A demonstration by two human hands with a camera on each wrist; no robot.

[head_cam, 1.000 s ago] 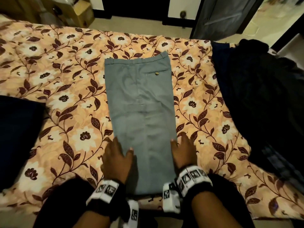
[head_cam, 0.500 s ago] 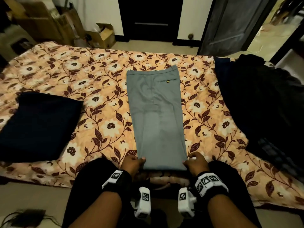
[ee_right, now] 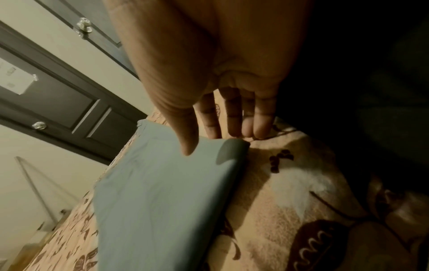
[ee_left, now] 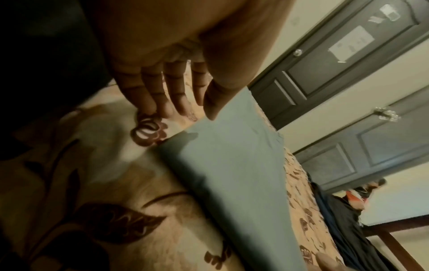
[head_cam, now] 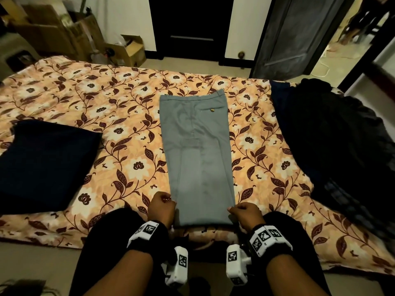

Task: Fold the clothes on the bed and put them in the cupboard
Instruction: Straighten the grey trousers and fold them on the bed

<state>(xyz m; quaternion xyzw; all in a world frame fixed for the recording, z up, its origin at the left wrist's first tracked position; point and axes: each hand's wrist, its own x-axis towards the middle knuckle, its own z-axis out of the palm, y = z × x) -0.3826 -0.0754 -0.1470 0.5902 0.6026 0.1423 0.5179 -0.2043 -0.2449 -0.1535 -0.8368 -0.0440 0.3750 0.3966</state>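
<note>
One pair of grey trousers (head_cam: 197, 150) at centre; one folded dark garment (head_cam: 42, 165) at nine o'clock; one dark clothes heap (head_cam: 342, 146) at three o'clock (pieces uncountable). Two hands, two wrist cameras, several cardboard boxes (head_cam: 130, 50) at eleven o'clock.

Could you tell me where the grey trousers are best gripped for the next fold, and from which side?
Judging by how the grey trousers lie, flat and lengthwise with the waistband far off, grip the two near hem corners, coming from the near bed edge. The left hand and right hand already pinch there, thumbs on top.
</note>
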